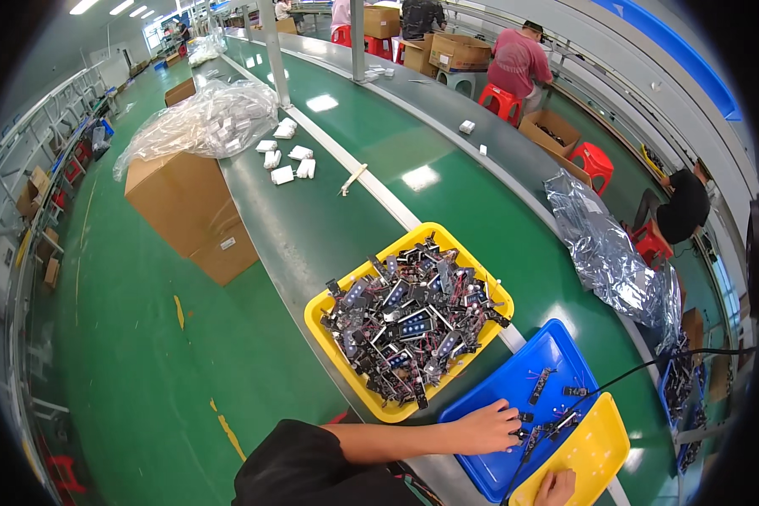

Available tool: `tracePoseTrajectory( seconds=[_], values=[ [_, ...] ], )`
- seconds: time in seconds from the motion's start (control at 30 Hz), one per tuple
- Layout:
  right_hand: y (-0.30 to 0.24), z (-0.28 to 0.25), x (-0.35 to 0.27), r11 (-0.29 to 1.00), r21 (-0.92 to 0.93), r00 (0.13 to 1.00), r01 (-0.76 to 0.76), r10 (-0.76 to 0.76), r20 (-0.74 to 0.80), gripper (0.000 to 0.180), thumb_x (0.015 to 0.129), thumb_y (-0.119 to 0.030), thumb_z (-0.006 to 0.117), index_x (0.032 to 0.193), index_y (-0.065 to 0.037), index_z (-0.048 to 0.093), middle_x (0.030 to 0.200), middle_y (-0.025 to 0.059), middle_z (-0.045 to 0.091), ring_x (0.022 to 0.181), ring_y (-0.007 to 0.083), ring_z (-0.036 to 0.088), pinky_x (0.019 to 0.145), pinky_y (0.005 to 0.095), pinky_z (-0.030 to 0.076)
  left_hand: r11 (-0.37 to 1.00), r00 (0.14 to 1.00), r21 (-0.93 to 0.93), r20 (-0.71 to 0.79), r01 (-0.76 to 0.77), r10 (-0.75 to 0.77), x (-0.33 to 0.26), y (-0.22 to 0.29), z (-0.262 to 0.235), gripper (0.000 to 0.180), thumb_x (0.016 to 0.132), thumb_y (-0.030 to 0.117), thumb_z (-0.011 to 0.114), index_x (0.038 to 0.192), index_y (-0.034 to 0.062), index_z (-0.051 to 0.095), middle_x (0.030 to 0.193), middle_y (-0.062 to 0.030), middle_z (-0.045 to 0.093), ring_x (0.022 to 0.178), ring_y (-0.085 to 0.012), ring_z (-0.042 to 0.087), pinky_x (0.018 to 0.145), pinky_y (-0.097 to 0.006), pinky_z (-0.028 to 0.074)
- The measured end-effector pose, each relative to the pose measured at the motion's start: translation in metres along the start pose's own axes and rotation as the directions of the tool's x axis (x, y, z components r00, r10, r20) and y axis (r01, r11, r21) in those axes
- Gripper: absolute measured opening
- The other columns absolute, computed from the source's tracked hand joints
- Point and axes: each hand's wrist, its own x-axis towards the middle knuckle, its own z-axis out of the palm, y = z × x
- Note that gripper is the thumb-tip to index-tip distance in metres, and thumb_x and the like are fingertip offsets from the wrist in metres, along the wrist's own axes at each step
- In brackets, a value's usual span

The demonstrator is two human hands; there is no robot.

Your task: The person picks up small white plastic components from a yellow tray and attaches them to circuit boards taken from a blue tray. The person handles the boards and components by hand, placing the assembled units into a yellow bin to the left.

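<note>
My left hand (487, 428) reaches over the blue tray (481, 392), its fingers bent and closed on a small black electronic module (524, 417). Several similar modules with thin red and purple wires, such as one circuit strip (540, 385), lie scattered beside it. At the lower edge, my right hand (557, 487) is partly cut off over a shallow yellow tray (611, 430) that overlaps the blue one. Its fingers look curled, and what they hold is hidden. Left of the blue tray, a yellow bin (379, 409) is heaped with black modules and wires.
A black cable (658, 361) crosses over the blue tray. Silvery plastic bags (607, 253) lie along the bench's right side. Small white blocks (282, 174) rest farther up, beside a cardboard box (181, 202) topped with clear plastic. People sit across the line.
</note>
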Motion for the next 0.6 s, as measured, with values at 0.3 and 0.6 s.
tracePoseTrajectory(
  seconds=[0.3, 0.6],
  values=[
    [-0.004, 0.002, -0.004, 0.957, -0.200, 0.944, 0.210, -0.252, -0.211, 0.016, 0.074, -0.012, 0.066, 0.065, -0.008, 0.054, 0.059, 0.0092, 0.050, 0.053, 0.0294, 0.051, 0.050, 0.0413, 0.039, 0.993, 0.997, -0.093, -0.013, -0.074, 0.073, 0.009, -0.007, -0.015, 0.013, 0.077, 0.027, 0.065, 0.082, 0.0148, 0.062, 0.081, -0.0001, 0.054, 0.085, -0.0206, 0.053, 0.071, -0.035, 0.040],
    [-0.002, -0.006, 0.005, 0.948, -0.179, 0.922, 0.262, -0.301, -0.243, 0.023, 0.074, -0.015, 0.070, 0.063, -0.008, 0.051, 0.059, 0.0077, 0.053, 0.051, 0.0257, 0.054, 0.045, 0.0368, 0.043, 0.963, 0.978, -0.198, 0.141, 0.183, -0.157, 0.019, 0.000, -0.029, 0.053, 0.071, 0.025, 0.076, 0.115, 0.0045, 0.055, 0.112, -0.0148, 0.050, 0.104, -0.0337, 0.048, 0.089, -0.040, 0.042]
  ],
)
